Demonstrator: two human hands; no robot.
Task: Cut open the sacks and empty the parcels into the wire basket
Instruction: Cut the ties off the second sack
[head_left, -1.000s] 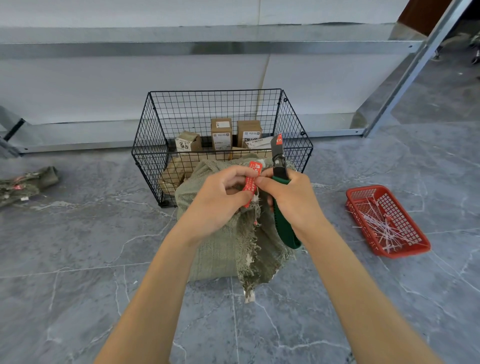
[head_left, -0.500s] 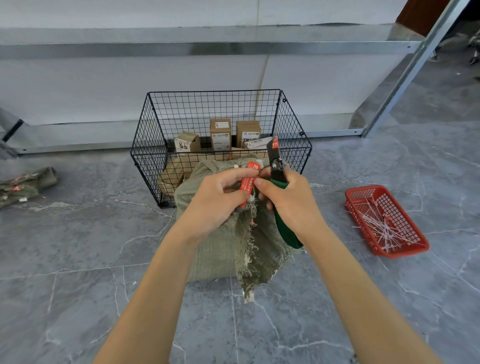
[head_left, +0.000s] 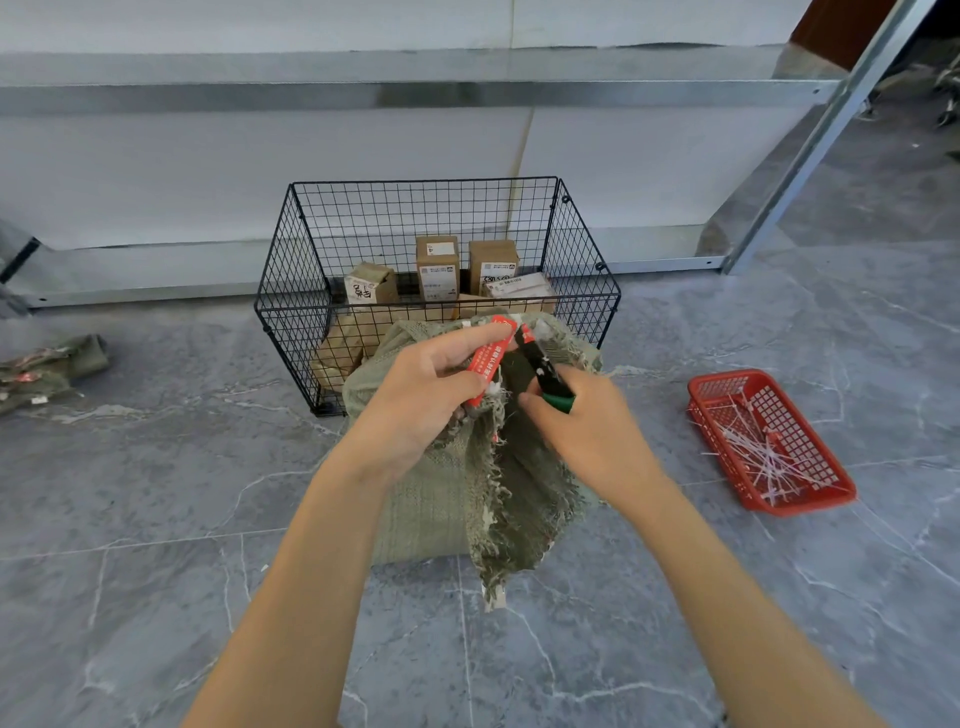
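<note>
A green woven sack (head_left: 431, 493) stands on the floor in front of the black wire basket (head_left: 291, 291), its frayed neck bunched at the top. My left hand (head_left: 415, 400) pinches the red tag (head_left: 488, 358) tied at the sack's neck. My right hand (head_left: 587, 426) grips green-handled cutters (head_left: 545, 374), whose black jaws point up and left at the tie beside the tag. Several brown cardboard parcels (head_left: 437, 267) lie inside the basket.
A red plastic tray (head_left: 831, 483) holding several cut white ties sits on the floor to the right. Empty green sacks (head_left: 47, 369) lie at the far left. A metal shelf frame (head_left: 810, 150) and a white wall panel stand behind the basket.
My right hand has dropped and tilted the cutters, so their jaws now lean left into the sack's neck by the tag. My left hand has kept hold of the tag.
</note>
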